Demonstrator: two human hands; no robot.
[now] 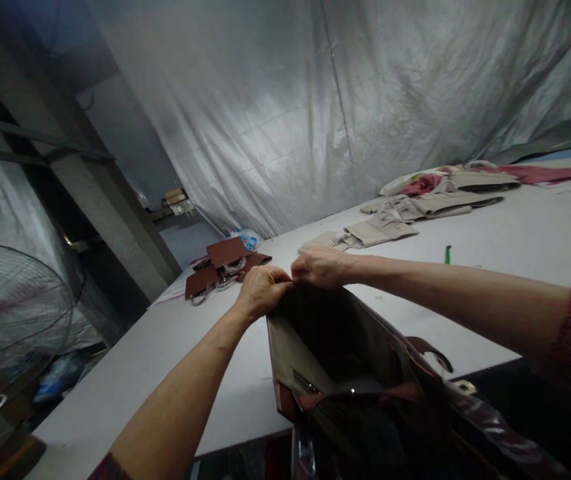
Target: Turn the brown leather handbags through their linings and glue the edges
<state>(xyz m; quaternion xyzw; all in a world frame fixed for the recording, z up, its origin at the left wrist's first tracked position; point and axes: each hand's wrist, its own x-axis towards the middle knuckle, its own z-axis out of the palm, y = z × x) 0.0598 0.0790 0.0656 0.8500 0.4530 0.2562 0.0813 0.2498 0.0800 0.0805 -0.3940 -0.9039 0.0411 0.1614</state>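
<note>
A brown handbag (pixel 285 403) gapes toward me at the table's near edge, showing its beige lining and a zipped inner pocket. At the bag's far upper corner, my left hand (pixel 263 290) pinches the rim between thumb and fingers. Right beside it, my right hand (pixel 323 267) is closed on the same edge, the two hands almost touching. The exact spot under the fingertips is hidden. A handle wrapped in clear plastic (pixel 505 427) hangs at the bag's near right side. Much of the bag's interior lies in dark shadow.
Brown bags (pixel 228 253) lie piled on the white table (pixel 230 373) at far left. Several beige bags (pixel 380 230) and red cloth (pixel 540 175) lie at the back right. A green strip (pixel 448 255) rests nearer. A wire-caged fan (pixel 10 300) stands left of the table.
</note>
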